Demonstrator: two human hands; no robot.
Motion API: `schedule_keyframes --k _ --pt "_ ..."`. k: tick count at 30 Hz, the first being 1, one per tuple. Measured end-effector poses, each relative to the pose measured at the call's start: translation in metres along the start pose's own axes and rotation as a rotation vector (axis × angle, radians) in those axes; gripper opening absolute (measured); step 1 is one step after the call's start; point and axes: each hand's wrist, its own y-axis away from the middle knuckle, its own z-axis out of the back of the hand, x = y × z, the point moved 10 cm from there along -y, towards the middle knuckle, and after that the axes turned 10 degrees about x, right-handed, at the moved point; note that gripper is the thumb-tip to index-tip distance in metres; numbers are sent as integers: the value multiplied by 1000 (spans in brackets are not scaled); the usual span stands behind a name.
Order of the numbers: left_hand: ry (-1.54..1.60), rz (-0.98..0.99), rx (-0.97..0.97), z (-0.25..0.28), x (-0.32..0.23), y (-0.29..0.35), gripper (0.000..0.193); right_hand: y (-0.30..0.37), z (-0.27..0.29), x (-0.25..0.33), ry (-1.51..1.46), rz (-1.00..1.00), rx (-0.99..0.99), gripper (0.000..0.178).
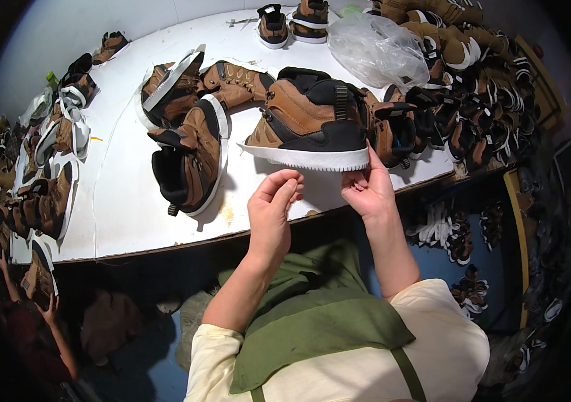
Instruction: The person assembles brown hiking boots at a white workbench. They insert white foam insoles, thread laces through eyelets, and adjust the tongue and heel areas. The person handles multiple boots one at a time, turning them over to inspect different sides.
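A brown and black high-top shoe [307, 120] with a white ribbed sole is tilted above the front of the table, its toe to the left. My right hand [371, 187] grips it under the heel, with a finger up along the back of the sole. Below the middle of that sole, apart from it, my left hand [273, 206] is closed in a pinch. Whatever sits between those fingertips, if anything, is too small to make out. Left of the held shoe, another brown shoe [195, 157] lies with more shoes [173, 87] behind it.
Shoes [483, 114] are heaped at the right, beside a clear plastic bag [379, 50]. Two shoes [272, 27] stand at the back of the white table [121, 201]. At the left, another person's hand [49, 309] holds a brown shoe [39, 275]. Shoes [456, 234] lie below the table.
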Motion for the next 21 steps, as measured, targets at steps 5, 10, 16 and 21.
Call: schedule_keyframes --k 5,10,16,21 --pt "288 160 -22 -13 18 -5 23 -1 9 2 -2 28 -61 22" --pt "364 174 46 -22 20 -12 21 4 7 -1 -28 -20 -10 21" --pt "455 193 6 -32 24 -13 18 7 8 -6 -25 -40 12 19" --pt "437 195 30 -38 24 -15 15 7 8 -6 -56 -69 88 20"
